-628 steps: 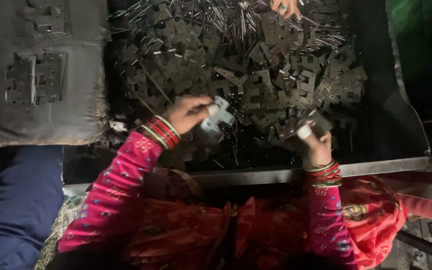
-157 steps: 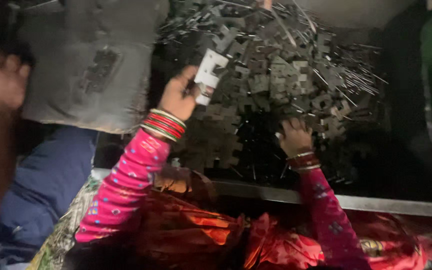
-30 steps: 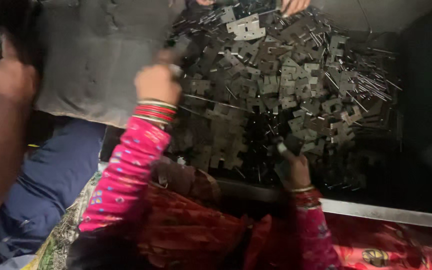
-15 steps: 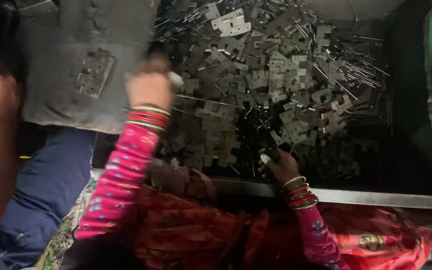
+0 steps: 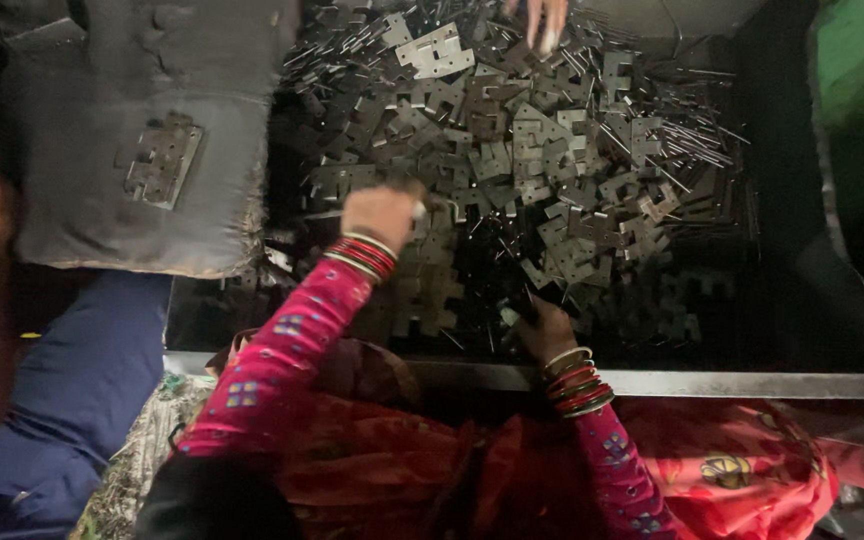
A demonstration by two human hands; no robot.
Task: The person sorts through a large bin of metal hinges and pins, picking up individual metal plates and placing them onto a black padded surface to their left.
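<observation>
Notched metal plates (image 5: pixel 512 170) and thin rods (image 5: pixel 697 140) crowd the tray's middle and far side. Its dark floor (image 5: pixel 802 300) lies open at the right. A grey slab (image 5: pixel 142 130) blocks the left; the metal rim (image 5: pixel 712 383) bounds the near side.

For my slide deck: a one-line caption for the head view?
Left hand and right hand reach into a pile of notched metal plates.

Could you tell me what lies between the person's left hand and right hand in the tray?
In the head view, loose notched metal plates and thin pins fill the stretch between the left hand and right hand.
</observation>
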